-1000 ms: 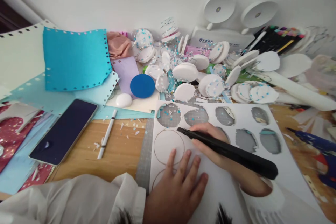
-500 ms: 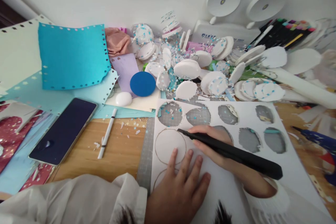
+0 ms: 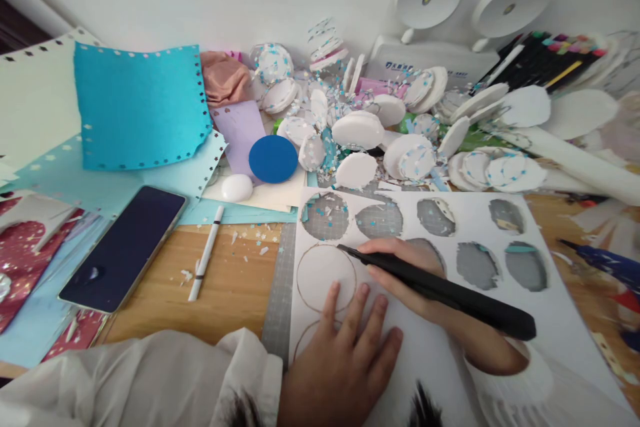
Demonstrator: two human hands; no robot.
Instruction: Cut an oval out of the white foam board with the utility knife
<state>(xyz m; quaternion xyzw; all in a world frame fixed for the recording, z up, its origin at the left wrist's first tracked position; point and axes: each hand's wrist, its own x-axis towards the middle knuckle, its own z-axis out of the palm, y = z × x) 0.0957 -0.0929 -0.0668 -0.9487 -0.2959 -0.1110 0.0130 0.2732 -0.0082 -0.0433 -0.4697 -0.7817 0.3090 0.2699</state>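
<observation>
A white foam sheet (image 3: 420, 360) lies on a grey cutting mat (image 3: 283, 280), with round outlines drawn at its left side and several ragged round holes across its upper part. My left hand (image 3: 345, 347) is spread flat on it, fingertips over the lower part of a drawn circle (image 3: 325, 275). Between the fingers of my right hand (image 3: 400, 267) is a long black pen-shaped cutter (image 3: 450, 293). Its tip rests at the circle's upper right edge, and its thick end points to the lower right. The right hand partly hides one hole.
Behind the sheet are heaped white foam discs (image 3: 357, 130) with starry garlands. A blue disc (image 3: 273, 159), a phone (image 3: 124, 247) and a white marker (image 3: 206, 253) lie to the left. A blue glue gun (image 3: 600, 263) is at right; a white two-headed lamp (image 3: 430, 63) stands behind.
The whole view has shifted very slightly. Both hands and the cutter tip stay at practically the same spots on the sheet.
</observation>
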